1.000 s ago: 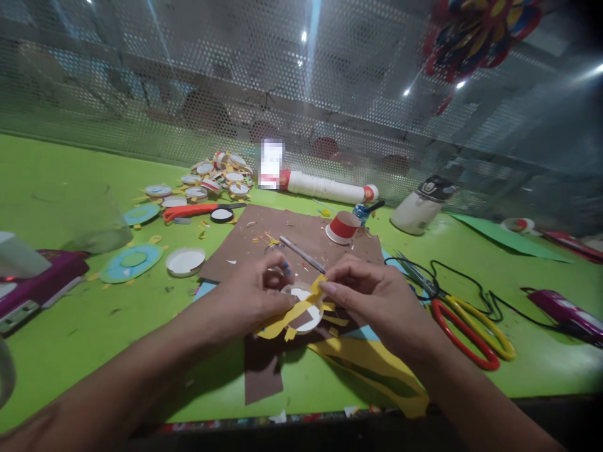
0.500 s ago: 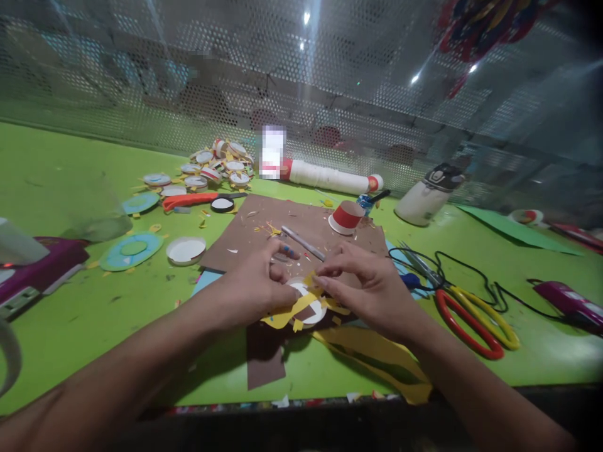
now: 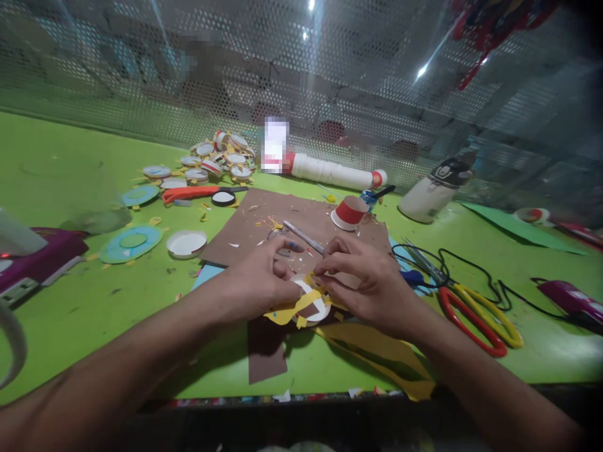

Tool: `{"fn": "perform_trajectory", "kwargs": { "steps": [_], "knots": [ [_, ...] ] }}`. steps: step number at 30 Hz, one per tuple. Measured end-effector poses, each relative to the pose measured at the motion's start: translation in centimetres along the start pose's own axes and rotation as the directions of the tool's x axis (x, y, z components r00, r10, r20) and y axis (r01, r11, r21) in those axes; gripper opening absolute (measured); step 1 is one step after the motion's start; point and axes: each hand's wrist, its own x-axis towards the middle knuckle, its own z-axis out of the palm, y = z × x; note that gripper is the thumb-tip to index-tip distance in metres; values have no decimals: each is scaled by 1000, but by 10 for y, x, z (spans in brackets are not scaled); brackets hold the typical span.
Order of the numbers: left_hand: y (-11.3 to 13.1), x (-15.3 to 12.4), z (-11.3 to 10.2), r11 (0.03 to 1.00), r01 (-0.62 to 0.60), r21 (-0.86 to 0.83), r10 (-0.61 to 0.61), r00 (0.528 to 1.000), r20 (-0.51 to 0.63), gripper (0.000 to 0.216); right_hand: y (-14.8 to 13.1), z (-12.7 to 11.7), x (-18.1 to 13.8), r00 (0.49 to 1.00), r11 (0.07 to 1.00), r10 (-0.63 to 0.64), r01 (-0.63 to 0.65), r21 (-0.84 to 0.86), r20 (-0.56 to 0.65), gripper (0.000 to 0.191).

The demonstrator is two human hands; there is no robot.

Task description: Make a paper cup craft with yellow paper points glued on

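Note:
My left hand [image 3: 261,276] and my right hand [image 3: 360,279] meet over a small white paper disc [image 3: 315,307] crossed by a yellow paper strip [image 3: 287,312]. Both hands pinch the disc and its yellow pieces from either side, fingers curled. The disc lies on a brown paper sheet [image 3: 264,229] on the green table [image 3: 70,314]. A larger yellow paper cut-out [image 3: 377,358] lies under my right wrist. Just beyond my fingers lies a thin grey pen-like tool [image 3: 304,237].
Red-and-yellow scissors [image 3: 475,317] and a black cable lie to the right. A red-and-white paper cup [image 3: 348,213], a white roll [image 3: 330,171], a white bottle [image 3: 431,194] and a pile of finished discs [image 3: 214,164] sit farther back. Purple glue guns [image 3: 38,260] flank the table; mesh wall behind.
My hands stayed on the disc, shifting their fingers slightly; my right fingers curled closer over the yellow strip. The view tilted a little, so everything sits a bit higher in frame.

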Motion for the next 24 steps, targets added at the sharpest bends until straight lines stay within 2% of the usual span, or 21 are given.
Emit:
{"fn": "perform_trajectory", "kwargs": {
  "steps": [12,24],
  "knots": [
    [-2,1,2,999,-39,-31,40,999,32,49,-3,2,1,998,998,-11,15,-65,54,9],
    [-1,0,5,1000,-14,-22,14,1000,-8,52,-6,2,2,997,999,19,-16,-43,68,12]
  ]
}}
